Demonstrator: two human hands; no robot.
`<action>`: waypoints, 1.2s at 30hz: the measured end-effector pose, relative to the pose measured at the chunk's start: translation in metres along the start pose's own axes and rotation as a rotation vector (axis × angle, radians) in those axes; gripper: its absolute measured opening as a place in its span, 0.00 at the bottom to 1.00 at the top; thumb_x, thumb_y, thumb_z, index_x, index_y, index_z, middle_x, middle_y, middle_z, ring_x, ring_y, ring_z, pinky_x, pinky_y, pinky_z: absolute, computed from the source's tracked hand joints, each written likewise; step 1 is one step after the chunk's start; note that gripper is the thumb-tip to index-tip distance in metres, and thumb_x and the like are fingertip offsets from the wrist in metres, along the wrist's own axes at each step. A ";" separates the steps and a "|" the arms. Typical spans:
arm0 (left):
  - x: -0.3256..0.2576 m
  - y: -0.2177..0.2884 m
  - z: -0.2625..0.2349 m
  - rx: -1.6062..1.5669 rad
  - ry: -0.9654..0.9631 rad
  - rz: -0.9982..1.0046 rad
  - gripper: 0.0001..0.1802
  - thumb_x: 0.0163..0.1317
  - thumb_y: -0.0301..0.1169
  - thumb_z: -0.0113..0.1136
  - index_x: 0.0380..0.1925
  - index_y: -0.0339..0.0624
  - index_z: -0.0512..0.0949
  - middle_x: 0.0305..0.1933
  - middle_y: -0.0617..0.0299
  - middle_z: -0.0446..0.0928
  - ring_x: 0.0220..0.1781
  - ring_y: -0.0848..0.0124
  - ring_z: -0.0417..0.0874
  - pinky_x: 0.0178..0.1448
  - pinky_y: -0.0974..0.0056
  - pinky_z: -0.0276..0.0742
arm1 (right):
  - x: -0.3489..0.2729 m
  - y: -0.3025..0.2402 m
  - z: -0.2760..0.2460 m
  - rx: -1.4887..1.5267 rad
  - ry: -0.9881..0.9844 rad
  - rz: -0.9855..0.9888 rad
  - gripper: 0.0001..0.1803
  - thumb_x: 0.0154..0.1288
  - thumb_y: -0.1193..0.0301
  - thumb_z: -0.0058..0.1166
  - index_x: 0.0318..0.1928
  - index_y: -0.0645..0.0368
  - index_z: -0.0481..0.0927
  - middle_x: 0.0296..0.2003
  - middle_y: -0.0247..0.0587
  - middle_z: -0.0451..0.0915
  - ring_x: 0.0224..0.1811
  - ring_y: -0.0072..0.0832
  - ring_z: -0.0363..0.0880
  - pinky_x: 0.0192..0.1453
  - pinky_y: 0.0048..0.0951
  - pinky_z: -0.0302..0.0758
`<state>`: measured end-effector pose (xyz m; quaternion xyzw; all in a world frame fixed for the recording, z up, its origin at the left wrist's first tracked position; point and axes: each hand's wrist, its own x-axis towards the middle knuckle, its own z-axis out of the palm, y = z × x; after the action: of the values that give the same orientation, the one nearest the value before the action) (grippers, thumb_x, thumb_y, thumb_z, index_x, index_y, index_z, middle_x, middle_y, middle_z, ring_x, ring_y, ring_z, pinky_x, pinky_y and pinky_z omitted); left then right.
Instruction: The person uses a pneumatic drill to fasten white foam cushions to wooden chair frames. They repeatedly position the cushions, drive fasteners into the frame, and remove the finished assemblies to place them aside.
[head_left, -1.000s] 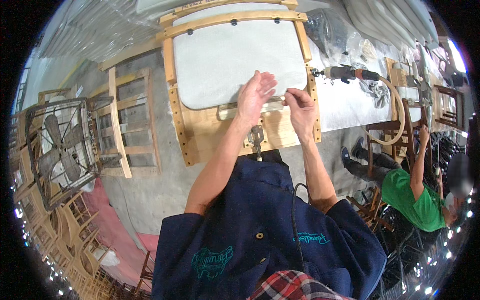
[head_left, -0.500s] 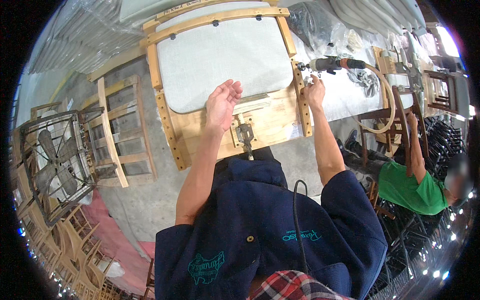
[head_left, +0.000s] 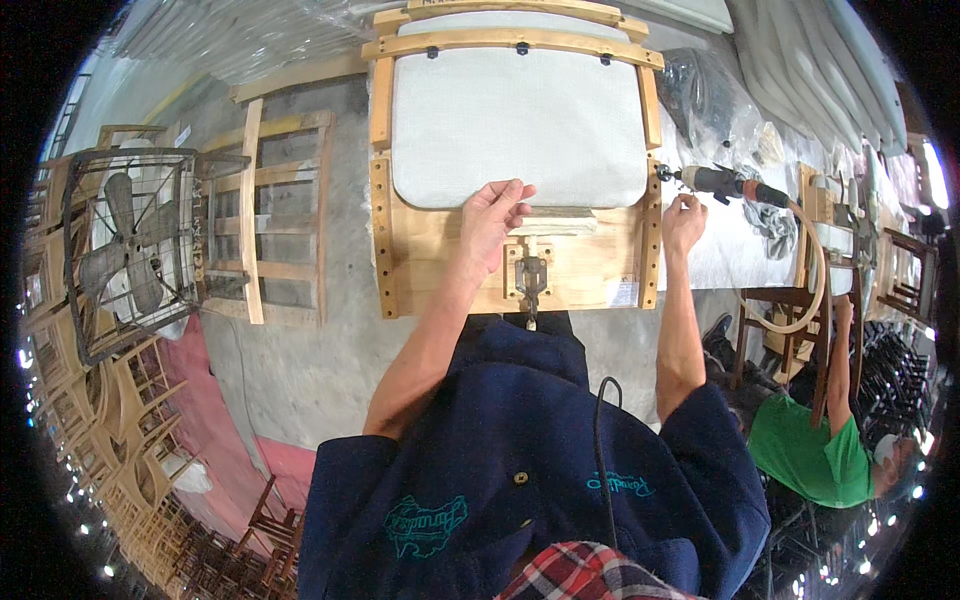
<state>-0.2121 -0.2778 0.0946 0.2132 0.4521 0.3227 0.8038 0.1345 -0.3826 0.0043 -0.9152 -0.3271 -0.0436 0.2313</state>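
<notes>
1. Left hand [head_left: 492, 222]: open, fingers loosely curled, resting on wooden chair frame [head_left: 440, 250] below the grey seat cushion [head_left: 515, 125]; grips nothing.
2. Frame: on the tabletop [head_left: 715, 250]; judged rigid, heavy; best held by side rails.
3. Right hand [head_left: 683, 218]: loosely closed, empty, beside pneumatic screwdriver [head_left: 722, 183].

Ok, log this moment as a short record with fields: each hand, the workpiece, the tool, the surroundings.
left hand: left hand rests open at the lower edge of the grey seat cushion
right hand: right hand at the frame's right rail, beside the air tool; grip unclear
workpiece: wooden frame with cushion, metal clamp at its near edge
tool: hose-fed, lying on the bench
surroundings: caged fan at left; person in green shirt at right
</notes>
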 end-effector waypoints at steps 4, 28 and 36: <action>0.004 -0.008 -0.004 -0.044 0.024 0.046 0.13 0.71 0.36 0.68 0.49 0.40 0.82 0.46 0.63 0.84 0.40 0.79 0.78 0.46 0.73 0.77 | -0.052 -0.094 -0.011 0.287 -0.248 -0.203 0.09 0.68 0.70 0.60 0.44 0.61 0.85 0.45 0.54 0.84 0.48 0.50 0.84 0.54 0.45 0.80; 0.019 -0.003 0.013 -0.366 -0.252 -0.065 0.15 0.75 0.37 0.62 0.52 0.38 0.78 0.41 0.67 0.78 0.39 0.80 0.77 0.45 0.75 0.78 | 0.059 -0.038 -0.010 1.176 0.136 0.009 0.33 0.64 0.74 0.72 0.67 0.67 0.72 0.45 0.40 0.82 0.47 0.27 0.81 0.52 0.30 0.79; 0.020 0.002 0.010 -0.359 -0.194 -0.025 0.15 0.75 0.39 0.61 0.50 0.38 0.78 0.41 0.65 0.77 0.40 0.79 0.77 0.44 0.74 0.79 | 0.076 -0.099 -0.099 1.212 0.200 -0.092 0.16 0.66 0.74 0.64 0.53 0.64 0.80 0.32 0.42 0.86 0.34 0.28 0.85 0.44 0.30 0.80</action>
<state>-0.1967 -0.2625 0.0889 0.0910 0.3103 0.3659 0.8727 0.1394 -0.3160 0.1489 -0.5975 -0.3096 0.0543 0.7377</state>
